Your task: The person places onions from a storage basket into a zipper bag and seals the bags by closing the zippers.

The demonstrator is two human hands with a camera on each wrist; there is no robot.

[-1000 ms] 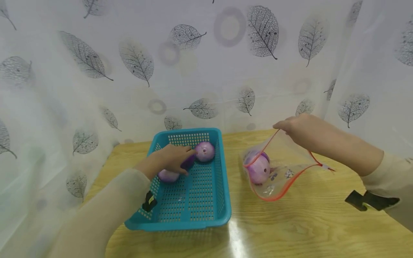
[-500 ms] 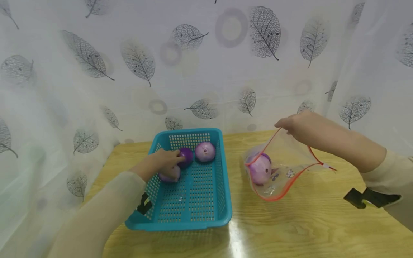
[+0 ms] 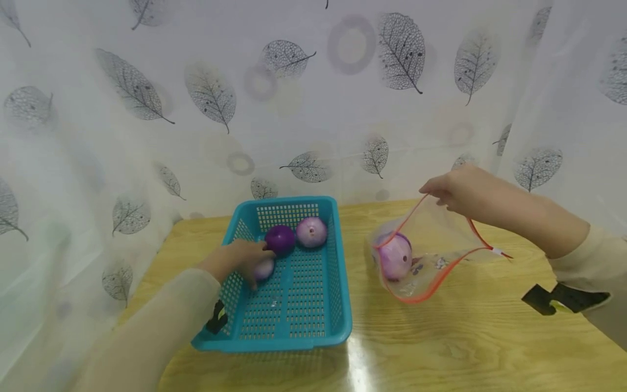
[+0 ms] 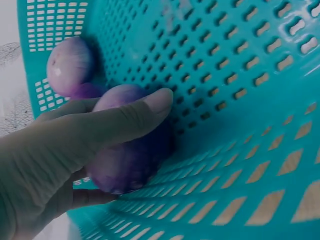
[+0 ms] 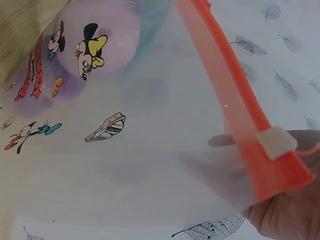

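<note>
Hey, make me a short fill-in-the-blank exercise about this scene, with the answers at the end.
In the left wrist view, the left hand lays its ____ across the gripped item.
Counting that one, the blue-green basket holds ____ round purple items.
The right hand holds the clear bag, whose mouth is ____, not zipped shut.
The curtain behind is printed with dark, veined ____.
Missing words: thumb; three; open; leaves.

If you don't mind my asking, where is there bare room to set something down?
The widest bare patch is the table on the near side of the bag, right of the basket; a narrower strip runs between the two. The basket's near-right floor is also bare. Its far end and left side are crowded by the left hand and three round purple items.
</note>
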